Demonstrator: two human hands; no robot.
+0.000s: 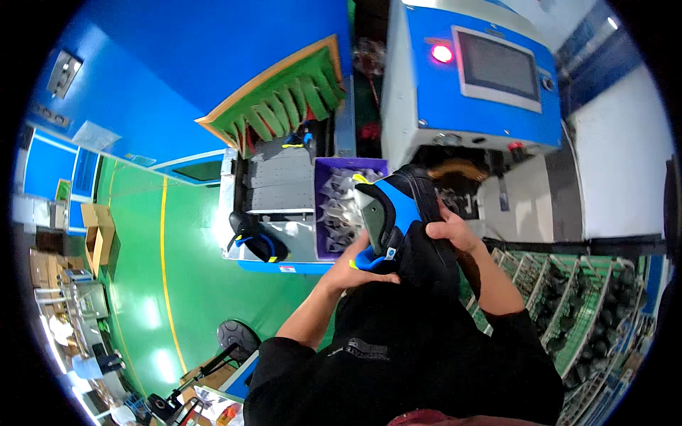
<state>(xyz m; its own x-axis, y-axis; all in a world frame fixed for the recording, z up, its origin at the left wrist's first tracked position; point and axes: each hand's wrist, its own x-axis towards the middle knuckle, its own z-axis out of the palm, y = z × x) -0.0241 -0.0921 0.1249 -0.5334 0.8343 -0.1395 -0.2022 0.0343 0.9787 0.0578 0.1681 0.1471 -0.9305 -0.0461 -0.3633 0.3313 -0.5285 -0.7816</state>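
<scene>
Between my hands is a black and blue shoe upper (407,195) with yellow-green edging and a grey inner piece showing at its opening. My left hand (349,268) grips its lower left side, by the blue collar. On the other side, the fingers of my right hand (455,228) wrap behind the upper and the thumb presses its black edge. A purple box (322,213) of white plastic pieces (342,206) stands just beyond my left hand. Another black and blue shoe upper (264,245) lies on the metal ledge to the left.
Ahead on the right stands a blue and white machine (430,99) with a screen (499,67) and a lit red lamp (442,53). Green strip curtains (288,110) hang over a conveyor (280,177). A wire rack (572,305) holding dark objects is on the right.
</scene>
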